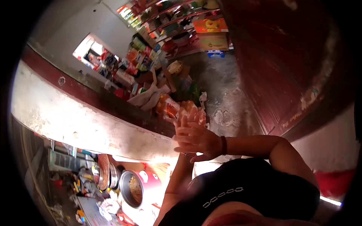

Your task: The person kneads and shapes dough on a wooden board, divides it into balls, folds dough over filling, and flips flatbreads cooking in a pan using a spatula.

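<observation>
In front of my chest, my right hand [200,140] lies across my left hand [183,122], and the two touch. The right fingers are stretched out, with a dark bracelet [223,145] round that wrist. Much of the left hand is hidden behind the right; the fingers that show point away from me. I see nothing held in either one. Just beyond the fingertips, orange-red packages in clear plastic [168,107] sit on the floor. Whether the hands touch that plastic I cannot tell.
A doorway with a dark red door [286,67] opens onto a concrete floor [224,101]. Stacked cartons [212,37], shelves and piled goods stand inside. At lower left, beyond a pale wall [90,118], is a red pot with a dark inside [151,180], holding food.
</observation>
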{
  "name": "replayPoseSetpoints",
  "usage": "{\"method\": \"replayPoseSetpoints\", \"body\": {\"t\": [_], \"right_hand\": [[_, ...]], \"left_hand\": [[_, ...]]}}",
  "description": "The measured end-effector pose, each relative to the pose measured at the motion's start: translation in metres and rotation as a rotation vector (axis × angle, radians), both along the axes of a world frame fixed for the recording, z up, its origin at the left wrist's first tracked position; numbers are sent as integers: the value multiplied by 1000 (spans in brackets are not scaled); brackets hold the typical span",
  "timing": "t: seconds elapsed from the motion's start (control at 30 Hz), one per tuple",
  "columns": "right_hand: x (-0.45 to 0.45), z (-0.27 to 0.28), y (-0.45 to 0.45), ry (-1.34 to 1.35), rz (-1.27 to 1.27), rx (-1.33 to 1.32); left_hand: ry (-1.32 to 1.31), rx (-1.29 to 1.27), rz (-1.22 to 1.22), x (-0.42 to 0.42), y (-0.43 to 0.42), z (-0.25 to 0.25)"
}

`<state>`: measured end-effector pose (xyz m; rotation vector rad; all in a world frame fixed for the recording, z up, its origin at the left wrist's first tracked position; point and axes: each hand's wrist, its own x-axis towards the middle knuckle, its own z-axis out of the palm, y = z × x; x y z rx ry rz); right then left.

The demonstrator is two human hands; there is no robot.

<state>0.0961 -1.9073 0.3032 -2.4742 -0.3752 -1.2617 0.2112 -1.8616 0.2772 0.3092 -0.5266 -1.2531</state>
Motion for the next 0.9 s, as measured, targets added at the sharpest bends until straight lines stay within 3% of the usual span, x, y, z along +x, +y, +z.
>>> {"method": "replayPoseSetpoints", "body": {"t": [0.03, 0.1, 0.17, 0.27, 0.3, 0.33, 0.5, 0.57, 0.63, 0.67, 0.7, 0.77, 0.83, 0.9], "right_hand": [[11, -3, -12, -36, -17, -27], [35, -4, -48, -41, -86, -40], [41, 11, -87, -47, -6, 65], [60, -4, -107, -44, 130, 99], [61, -14, -95, -45, 205, 80], [61, -20, -85, -47, 280, 62], [72, 3, -78, 3, 542, 54], [87, 11, -96, 26, 506, 100], [89, 9, -108, 22, 521, 181], [91, 0, -104, 24, 550, 179], [92, -9, -100, 27, 580, 178], [76, -22, -76, 127, 673, 161], [71, -13, -63, -15, 783, 48], [79, -1, -62, -6, 750, -130]], "left_hand": [[-138, 86, -19, 23, -4, -49], [-747, 238, 384, -2, 0, -33], [-707, 265, 447, -11, -5, -24], [299, -31, 35, 12, -8, -14], [97, 68, 274, 23, 8, -22], [-44, 183, 371, -2, -7, 34], [-419, -246, 690, -29, -33, -7], [-467, 363, 703, -24, -12, -22], [-386, 393, 756, -17, -6, -19], [-56, 187, 692, -9, -2, -14], [-33, 72, 647, -7, 2, 3], [-123, 91, 717, 7, 3, 13], [-219, 26, 741, 18, 7, -9], [-571, -231, 733, 4, -21, 2]]}}
